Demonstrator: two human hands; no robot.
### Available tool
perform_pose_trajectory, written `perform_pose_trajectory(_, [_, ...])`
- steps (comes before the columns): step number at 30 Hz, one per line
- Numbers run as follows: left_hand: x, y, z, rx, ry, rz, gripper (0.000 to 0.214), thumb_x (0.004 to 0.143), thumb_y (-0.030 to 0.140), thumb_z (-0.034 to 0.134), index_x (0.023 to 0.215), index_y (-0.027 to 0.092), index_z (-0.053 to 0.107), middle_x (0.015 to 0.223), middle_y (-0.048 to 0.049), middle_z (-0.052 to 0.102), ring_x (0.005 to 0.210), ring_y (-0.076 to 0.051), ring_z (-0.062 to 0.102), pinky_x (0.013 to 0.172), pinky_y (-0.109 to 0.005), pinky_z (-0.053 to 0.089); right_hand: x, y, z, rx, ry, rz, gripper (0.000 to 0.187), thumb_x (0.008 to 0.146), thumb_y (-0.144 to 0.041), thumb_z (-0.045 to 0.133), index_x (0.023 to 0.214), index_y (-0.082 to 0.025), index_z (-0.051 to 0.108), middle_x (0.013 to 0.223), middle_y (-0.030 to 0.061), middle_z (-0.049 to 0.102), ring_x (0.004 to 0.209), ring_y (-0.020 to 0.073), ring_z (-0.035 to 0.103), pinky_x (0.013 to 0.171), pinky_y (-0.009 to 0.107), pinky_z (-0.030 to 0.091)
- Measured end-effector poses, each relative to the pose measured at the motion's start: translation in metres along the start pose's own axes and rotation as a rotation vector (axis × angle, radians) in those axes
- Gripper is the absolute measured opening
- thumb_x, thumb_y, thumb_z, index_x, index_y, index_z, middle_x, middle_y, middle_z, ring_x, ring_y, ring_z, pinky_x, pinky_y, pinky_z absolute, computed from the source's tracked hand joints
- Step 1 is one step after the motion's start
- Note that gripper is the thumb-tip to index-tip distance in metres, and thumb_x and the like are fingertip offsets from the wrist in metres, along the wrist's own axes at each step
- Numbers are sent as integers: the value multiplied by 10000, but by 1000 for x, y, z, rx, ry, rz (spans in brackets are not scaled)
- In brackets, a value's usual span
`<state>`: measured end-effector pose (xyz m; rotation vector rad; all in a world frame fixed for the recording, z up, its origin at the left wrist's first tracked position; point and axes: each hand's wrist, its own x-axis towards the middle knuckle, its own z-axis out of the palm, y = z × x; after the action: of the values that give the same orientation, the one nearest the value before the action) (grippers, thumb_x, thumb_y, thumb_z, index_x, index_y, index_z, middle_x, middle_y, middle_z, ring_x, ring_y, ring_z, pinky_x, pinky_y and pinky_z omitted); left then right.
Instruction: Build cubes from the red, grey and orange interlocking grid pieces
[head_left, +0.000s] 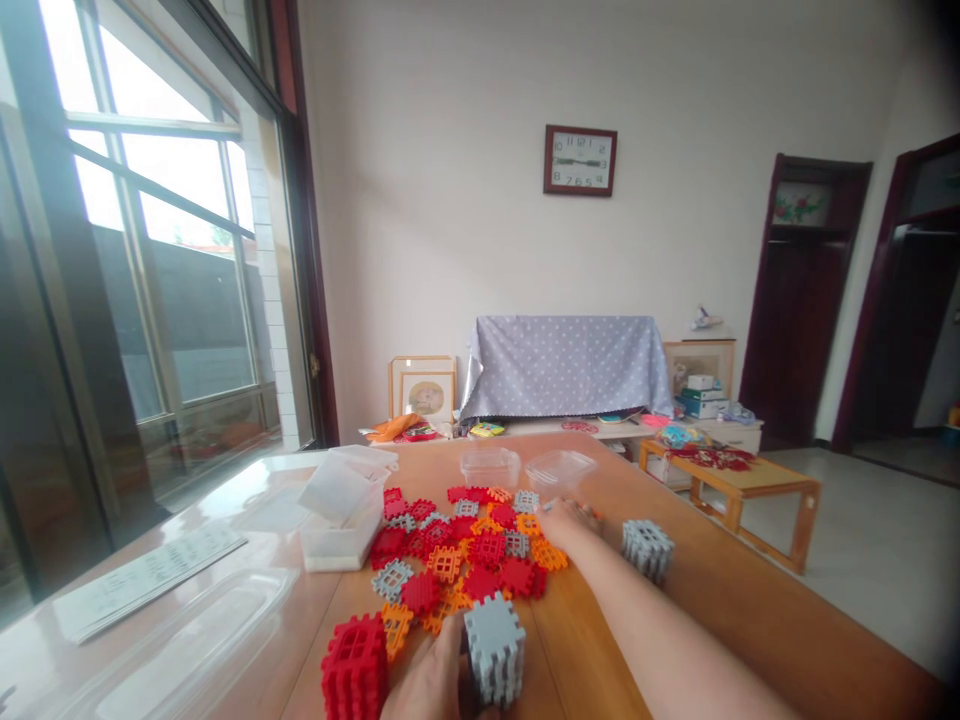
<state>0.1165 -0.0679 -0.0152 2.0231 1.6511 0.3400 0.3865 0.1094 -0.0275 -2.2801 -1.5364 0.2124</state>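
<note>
My left hand [429,678] is closed around a stack of grey interlocking plastic tiles [495,645] near the table's front edge, the thumb along its left side. Just left of that hand stands a stack of red tiles [354,665]. My right arm stretches over the table, and my right hand [568,525] is at the far right side of a loose pile of red, orange and grey tiles [487,548]. Its fingers are bent down beside a grey tile [526,501]; what they grip is hidden. Another grey stack [648,550] stands right of my right forearm.
On the table's left are a translucent box [341,535], a clear plastic lid [202,640] and a pad of written sheets [154,580]. Clear containers [489,466] stand at the far edge. A low wooden table [772,490] is beyond, to the right.
</note>
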Motion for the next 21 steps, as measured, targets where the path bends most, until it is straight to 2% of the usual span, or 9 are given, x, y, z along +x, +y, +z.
perform_pose_trajectory(4, [-4,5,-2,6,47,0,670,629,282,672,1265,260,462,1127,-62,688,1071,-246,633,793,-251,455,-15,-14,2,33,-28,-79,599,874,-663,413,1112,-199,709,1246,200,663,1214,365,554,957,486,411])
perform_pose_trajectory(6, [-6,7,-4,0,56,12,674,627,275,665,1272,272,468,1107,-45,699,1064,-242,635,798,-250,457,-22,-23,2,64,-38,-130,573,879,-677,402,1027,-227,726,1161,158,706,1130,348,596,897,440,433])
perform_pose_trajectory(10, [-10,10,-8,-28,54,30,644,630,268,656,1250,289,486,1104,-27,706,1065,-224,641,804,-232,458,-32,-40,5,154,-59,-251,556,899,-675,391,805,-233,713,869,74,746,826,242,654,715,311,429])
perform_pose_trajectory(12, [-10,10,-8,-44,60,30,662,625,267,654,1262,293,476,1131,-27,698,1077,-220,642,809,-228,461,-34,-45,5,200,-40,-288,569,931,-651,340,790,-234,701,809,45,737,748,206,635,651,281,402])
perform_pose_trajectory(17, [-9,8,-5,-28,65,11,675,617,285,659,1264,277,468,1142,-44,695,1074,-235,640,801,-246,464,-25,-28,-5,236,64,-216,619,990,-551,175,946,-225,699,926,75,737,805,220,635,646,290,391])
perform_pose_trajectory(21, [-8,6,-3,-9,80,21,628,615,281,656,1220,275,484,1136,-43,691,1079,-238,636,835,-251,451,-18,-7,-8,193,38,-140,625,1000,-499,161,995,-188,703,968,128,736,807,233,653,715,309,428])
